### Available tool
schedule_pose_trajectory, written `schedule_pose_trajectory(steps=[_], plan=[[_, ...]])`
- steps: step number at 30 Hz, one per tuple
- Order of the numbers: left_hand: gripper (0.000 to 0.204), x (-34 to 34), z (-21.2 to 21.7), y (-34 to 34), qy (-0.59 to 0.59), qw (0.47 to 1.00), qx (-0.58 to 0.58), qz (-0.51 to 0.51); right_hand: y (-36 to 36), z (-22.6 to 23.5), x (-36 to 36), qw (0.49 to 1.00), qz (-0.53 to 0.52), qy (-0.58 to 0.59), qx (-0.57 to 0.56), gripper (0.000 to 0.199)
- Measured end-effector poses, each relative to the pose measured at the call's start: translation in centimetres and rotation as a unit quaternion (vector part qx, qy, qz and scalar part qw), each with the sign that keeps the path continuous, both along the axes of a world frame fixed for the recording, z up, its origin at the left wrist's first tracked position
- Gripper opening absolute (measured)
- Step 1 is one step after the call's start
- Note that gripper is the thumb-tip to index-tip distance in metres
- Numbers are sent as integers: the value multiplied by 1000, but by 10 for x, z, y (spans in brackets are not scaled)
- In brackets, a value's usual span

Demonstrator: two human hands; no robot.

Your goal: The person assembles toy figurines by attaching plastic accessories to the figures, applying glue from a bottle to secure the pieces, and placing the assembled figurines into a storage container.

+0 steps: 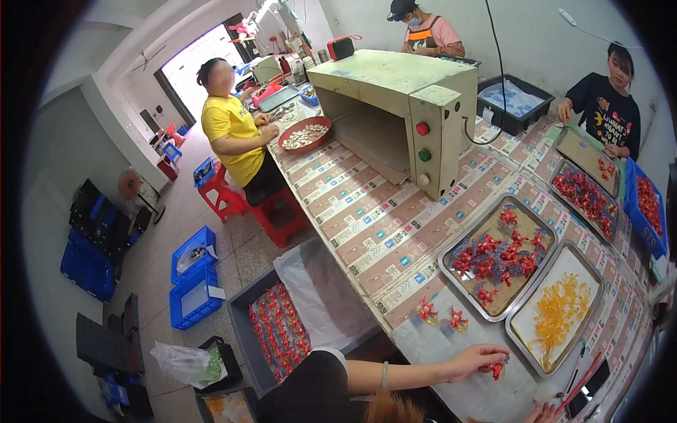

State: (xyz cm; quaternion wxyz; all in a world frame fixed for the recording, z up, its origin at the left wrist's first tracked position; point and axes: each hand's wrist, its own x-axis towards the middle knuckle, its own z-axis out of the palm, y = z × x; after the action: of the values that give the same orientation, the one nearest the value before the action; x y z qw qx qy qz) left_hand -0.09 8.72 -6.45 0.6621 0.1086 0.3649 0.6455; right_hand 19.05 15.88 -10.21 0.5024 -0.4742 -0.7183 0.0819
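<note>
My left hand [474, 362] is closed in a pinch on a small red figurine [498, 369] with a purple part, above the near table edge. Two similar red figurines with clear yellowish parts, one of them the nearer figurine [458, 321], stand on a pale sheet [423, 345] beyond my wrist. Only the fingers of my right hand [543, 413] show at the lower edge, beside the lower end of a thin red stick [580, 384]; whether they grip it is unclear. A metal tray of red and purple pieces [486, 257] and a tray of translucent yellow pieces [560, 310] lie ahead.
A boxy metal machine [381, 70] with buttons stands on the patterned table [367, 240]. A dark phone [589, 388] lies near the stick. At left, a grey crate [247, 338] holds rows of red pieces. Several co-workers sit around the table; a blue bin [638, 218] stands far right.
</note>
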Motion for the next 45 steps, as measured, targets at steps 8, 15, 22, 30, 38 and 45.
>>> schedule_pose_trajectory(steps=[8, 15, 22, 30, 38, 45], plan=[[33, -3, -8, 3, -6, 1000, 26, -12, 1, -15, 6, 995, -50, -31, -82, 37], [34, -25, -16, 2, -176, 980, 60, -75, 18, -17, 7, 984, -89, -65, -139, 39], [35, -30, -23, 5, -200, 967, 82, -134, 33, -16, 4, 970, -123, -94, -186, 42], [33, -27, -18, 11, -210, 960, 116, -147, 44, 13, 7, 975, -88, -17, -202, 50], [36, -20, -33, 1, -182, 968, 85, -151, 21, 51, -1, 967, -73, -40, -240, 48], [36, -19, -25, 6, -145, 971, 111, -153, 27, 48, 32, 966, -173, 29, 189, 52]])
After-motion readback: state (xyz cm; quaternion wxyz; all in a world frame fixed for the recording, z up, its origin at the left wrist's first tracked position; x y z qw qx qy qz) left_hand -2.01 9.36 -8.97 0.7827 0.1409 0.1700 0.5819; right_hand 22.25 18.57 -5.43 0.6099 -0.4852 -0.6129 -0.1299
